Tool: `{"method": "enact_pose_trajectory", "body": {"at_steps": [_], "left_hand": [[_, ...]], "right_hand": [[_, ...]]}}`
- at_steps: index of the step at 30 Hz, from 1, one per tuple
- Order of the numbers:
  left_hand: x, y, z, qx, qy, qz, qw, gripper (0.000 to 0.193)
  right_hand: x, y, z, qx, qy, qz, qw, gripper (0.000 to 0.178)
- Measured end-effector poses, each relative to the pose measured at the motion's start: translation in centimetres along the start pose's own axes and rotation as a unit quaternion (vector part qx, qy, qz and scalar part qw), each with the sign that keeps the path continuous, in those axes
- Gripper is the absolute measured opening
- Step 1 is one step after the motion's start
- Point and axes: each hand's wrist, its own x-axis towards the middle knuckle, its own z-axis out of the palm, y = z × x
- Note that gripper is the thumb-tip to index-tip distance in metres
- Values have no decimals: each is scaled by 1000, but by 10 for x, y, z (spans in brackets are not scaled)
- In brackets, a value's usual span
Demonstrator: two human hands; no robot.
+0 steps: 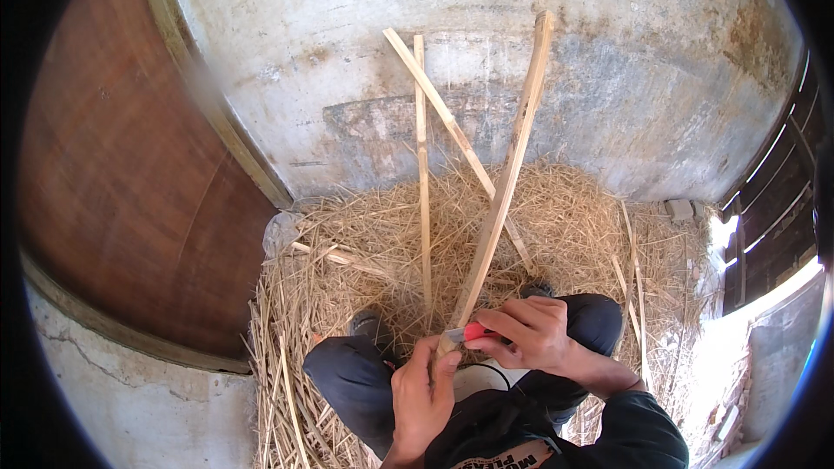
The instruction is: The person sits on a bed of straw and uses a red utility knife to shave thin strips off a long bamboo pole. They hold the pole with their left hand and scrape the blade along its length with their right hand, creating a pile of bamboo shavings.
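A long wooden stick [493,247] slants up from my lap, and its far end reaches up in front of the wall. My left hand [423,401] is closed around its near end, thumb along the wood. In my right hand [532,330] is a knife with a red handle [477,332], the fingers wrapped round it. Its short grey blade lies against the stick, just beyond my left fingers. How deep the edge sits in the wood cannot be made out.
Two thinner sticks cross ahead, one upright [422,174] and one leaning [456,132]. Straw [565,208] covers the floor round my feet. A brown door panel [139,174] stands left, a stained wall [625,61] ahead, dark slats [777,200] right. A small grey block [679,208] lies by the wall.
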Motion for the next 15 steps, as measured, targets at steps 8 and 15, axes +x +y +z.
{"method": "enact_pose_trajectory", "body": {"at_steps": [8,15], "left_hand": [[-6,0,1,6,-5,-21,1000,26],[-18,-6,0,35,-26,-28,999,25]], "right_hand": [[2,10,-1,-24,29,-6,999,35],[12,39,-13,-28,79,72,994,28]]}}
